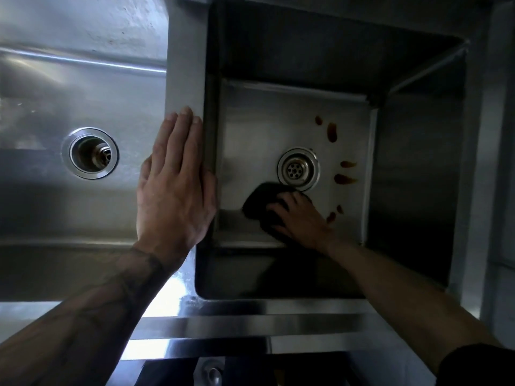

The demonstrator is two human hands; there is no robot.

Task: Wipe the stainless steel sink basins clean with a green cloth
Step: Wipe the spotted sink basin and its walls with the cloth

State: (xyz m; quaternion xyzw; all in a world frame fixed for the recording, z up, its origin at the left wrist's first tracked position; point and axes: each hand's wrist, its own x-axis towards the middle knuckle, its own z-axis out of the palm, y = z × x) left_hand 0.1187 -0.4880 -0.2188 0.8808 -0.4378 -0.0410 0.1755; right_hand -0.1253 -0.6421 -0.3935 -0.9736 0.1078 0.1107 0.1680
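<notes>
Head view, looking down into a double steel sink. Left hand (175,188) lies flat on the divider (185,65) between the two basins, grip spread out straight, fingers together and pointing to the far side, palm over the divider's near end. Left forearm is tattooed. Right hand (301,218) is down inside the right basin (250,129), grip curled over the cloth (259,201) and pressing it onto the basin floor. Cloth is bunched, looks near black in this light, and sits toward the front-left corner of the floor, its far edge touching the rim of the right drain (298,169). Brown stains (332,132) are scattered on the floor from the far side of that drain round to the right edge; the nearest ones lie just beside the right wrist. Left basin (55,107) shows its own drain (90,153) mid-floor. Front rim (250,324) of the sink is shiny. Dark sleeve (479,366) covers the right upper forearm.
</notes>
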